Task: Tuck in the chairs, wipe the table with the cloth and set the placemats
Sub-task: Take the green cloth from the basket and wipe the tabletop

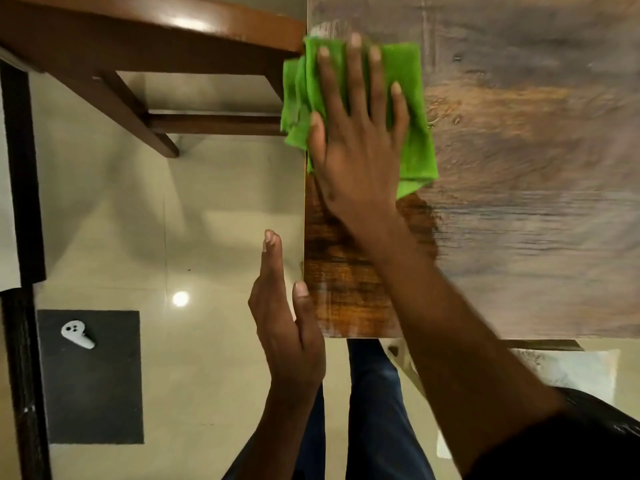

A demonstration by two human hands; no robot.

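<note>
Green cloth (412, 109) lies on the desk (536, 168) edge beside a chair (138, 46), right hand (356, 140) pressing it with fingers (356, 74) spread flat (left hand (287, 334) open, thumb at the edge).

Bright green cloth (412, 109) at twelve o'clock; table (519, 168) streaked brown woodgrain; reddish-brown chair (138, 46); pale beige floor tiles (207, 237); dark grey mat (93, 393) at eight o'clock.

The person is wearing dark blue trousers (374, 410), likely denim, showing as two legs below the table edge. A black short sleeve (571, 441) with a faintly ribbed weave is covering the right upper arm, leaving both forearms bare. The left hand (287, 327) and right hand (356, 133) are wearing no rings, watch or gloves.
</note>
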